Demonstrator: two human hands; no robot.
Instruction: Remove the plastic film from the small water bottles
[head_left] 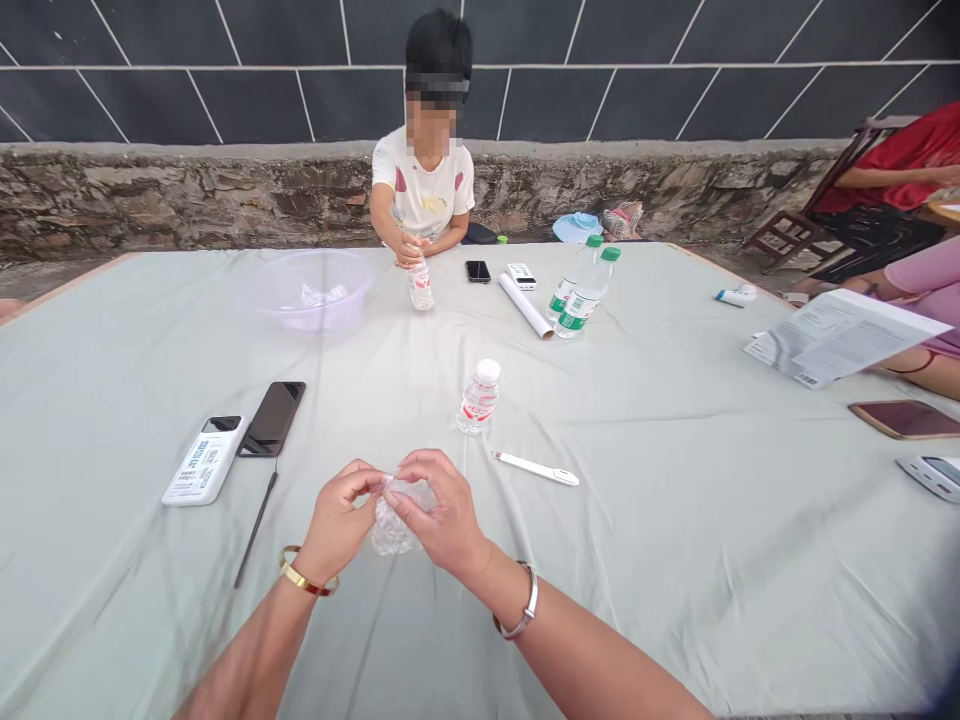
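Observation:
Between my two hands is a crumpled piece of clear plastic film (393,530), held just above the cloth-covered table (660,540). My left hand (346,510) pinches its upper left edge with thumb and forefinger. From the other side, my right hand (442,510) grips the film, thumb in front and fingers curled behind. The fingertips of both hands nearly meet at the top. Beyond them stands a small clear bottle (478,400) with a white cap and a red-and-white label, upright. A white utility knife (535,468) lies to the right of my hands.
Left lie a white power bank (204,462) and a black phone (273,420) with a strap. A translucent basin (307,318) holds crumpled plastic. Across the table, a person (421,190) holds another small bottle (421,290). Two green-capped bottles (581,308) stand beside a paper roll (526,306).

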